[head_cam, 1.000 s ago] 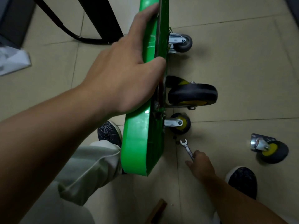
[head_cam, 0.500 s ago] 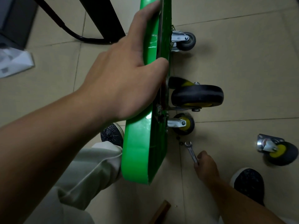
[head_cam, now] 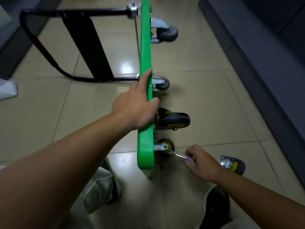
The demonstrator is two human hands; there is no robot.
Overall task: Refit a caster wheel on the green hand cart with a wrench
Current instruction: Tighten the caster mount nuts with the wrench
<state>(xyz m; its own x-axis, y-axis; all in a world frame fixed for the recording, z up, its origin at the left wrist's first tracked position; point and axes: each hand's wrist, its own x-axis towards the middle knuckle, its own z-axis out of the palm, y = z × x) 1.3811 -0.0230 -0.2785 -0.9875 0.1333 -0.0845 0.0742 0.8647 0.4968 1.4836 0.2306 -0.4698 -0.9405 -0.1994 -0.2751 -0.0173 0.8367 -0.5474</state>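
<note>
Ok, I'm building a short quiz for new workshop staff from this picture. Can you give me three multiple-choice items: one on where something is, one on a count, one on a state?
1. Where is the loose wheel?
A) on the floor, right of the right hand
B) on a shelf
C) in a box

2. How many wheels show mounted on the green cart?
A) two
B) four
C) six

3. What state is the wrench in?
A) lying flat on the tiles
B) held in the right hand, its head by the nearest mounted wheel
C) hanging on a hook

Answers:
1 A, it lies on the tiles beside that hand.
2 B, two grey and two yellow-hubbed wheels stick out from its underside.
3 B, fingers curl round its handle while the left hand grips the cart's edge.
</note>
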